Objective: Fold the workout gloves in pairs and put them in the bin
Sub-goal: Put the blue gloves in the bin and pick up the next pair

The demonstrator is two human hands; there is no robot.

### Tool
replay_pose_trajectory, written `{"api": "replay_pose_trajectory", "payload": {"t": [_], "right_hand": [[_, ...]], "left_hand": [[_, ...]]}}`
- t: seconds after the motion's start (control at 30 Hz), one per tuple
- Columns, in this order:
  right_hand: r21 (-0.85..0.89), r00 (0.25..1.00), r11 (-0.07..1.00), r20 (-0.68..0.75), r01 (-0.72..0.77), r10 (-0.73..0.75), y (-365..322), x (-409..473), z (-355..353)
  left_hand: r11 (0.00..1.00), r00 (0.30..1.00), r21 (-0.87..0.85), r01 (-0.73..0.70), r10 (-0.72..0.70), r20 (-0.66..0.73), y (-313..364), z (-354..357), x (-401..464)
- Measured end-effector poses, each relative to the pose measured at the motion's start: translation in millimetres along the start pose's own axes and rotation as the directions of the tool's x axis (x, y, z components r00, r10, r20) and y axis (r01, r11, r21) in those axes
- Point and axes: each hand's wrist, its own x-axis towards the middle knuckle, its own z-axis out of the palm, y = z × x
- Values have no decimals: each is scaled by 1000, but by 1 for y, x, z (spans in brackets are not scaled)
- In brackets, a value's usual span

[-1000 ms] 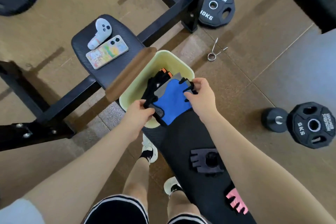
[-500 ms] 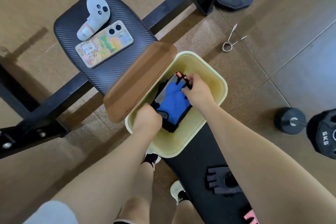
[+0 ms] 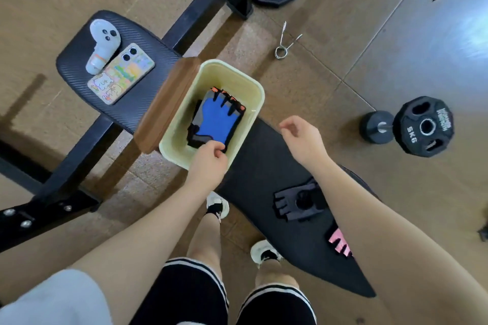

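Nearest on black tabletop (image 3: 264, 187): pink glove (image 3: 339, 243) and dark glove (image 3: 297, 203) unfolded, still to pair. Right hand (image 3: 303, 140) slack, holds nothing, above tabletop. Left hand (image 3: 208, 163) at bin (image 3: 257, 90) rim, fingertips pinching edge of blue glove pair (image 3: 215, 120), lying inside. One pair binned.

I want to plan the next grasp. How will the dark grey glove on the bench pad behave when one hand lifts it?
The dark grey glove lies flat and thin on the bench pad, so it is probably soft and will droop. It looks light for its size. Its fabric surface seems unlikely to slip, and a flat shape should not roll.
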Motion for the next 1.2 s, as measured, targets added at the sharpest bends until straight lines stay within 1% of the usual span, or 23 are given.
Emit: {"api": "replay_pose_trajectory", "payload": {"t": [0.07, 0.13, 0.23, 0.3, 0.4, 0.47, 0.53, 0.6, 0.7, 0.8, 0.87, 0.93, 0.97, 1.0, 1.03, 1.1, 1.13, 1.17, 1.2], "right_hand": [[-32, 993, 996, 78, -87, 90, 39, -26, -13], [-67, 974, 983, 141, -171, 179, 82, -50, -21], [-98, 953, 964, 153, -248, 261, 150, -83, -23], [-85, 938, 948, 146, -305, 315, 197, -105, -20], [-51, 909, 926, 173, -375, 378, 260, -123, -8], [-3, 917, 930, 169, -367, 363, 293, -123, 1], [53, 933, 937, 135, -344, 335, 314, -116, 7], [70, 953, 953, 93, -294, 287, 325, -103, 11], [71, 989, 986, 33, -149, 147, 331, -81, 16], [110, 998, 992, 5, -66, 66, 334, -57, 24], [91, 1000, 995, -11, -28, 29, 333, -41, 30], [24, 998, 1000, -54, 11, -10, 332, -29, 38], [3, 997, 1000, -83, 6, -5, 331, -24, 42], [15, 995, 999, -97, -31, 32, 328, -23, 44], [61, 994, 996, -93, -58, 63, 326, -23, 47], [92, 995, 992, -41, -82, 86, 324, -28, 53], [111, 997, 991, -25, -68, 71, 322, -36, 54], [172, 998, 983, 9, -66, 65, 324, -43, 56], [310, 996, 947, 58, -83, 69, 324, -53, 57]], "left_hand": [[996, 994, 26, -85, 84, 64, 9, 21, -20], [989, 977, 40, -146, 137, 161, 14, 49, -34], [969, 943, 128, -213, 170, 285, 14, 95, -48], [945, 930, 208, -252, 177, 322, 8, 130, -55], [921, 932, 280, -269, 176, 316, -4, 185, -58], [907, 934, 318, -276, 176, 310, -15, 221, -56], [876, 929, 368, -310, 197, 314, -23, 253, -50], [828, 918, 421, -370, 256, 304, -28, 277, -42], [684, 877, 551, -479, 355, 323, -35, 303, -28], [540, 862, 675, -503, 373, 344, -47, 319, -18], [464, 845, 723, -512, 426, 325, -55, 326, -16], [420, 812, 731, -538, 492, 315, -60, 329, -15], [418, 796, 728, -544, 532, 289, -62, 331, -12], [432, 785, 717, -547, 562, 260, -63, 332, -10], [465, 785, 698, -545, 576, 229, -62, 332, -10], [556, 817, 657, -509, 552, 166, -61, 331, -11], [595, 838, 644, -481, 527, 140, -61, 329, -12], [621, 854, 640, -453, 508, 112, -60, 328, -14], [644, 868, 634, -428, 489, 90, -59, 326, -16]]}}
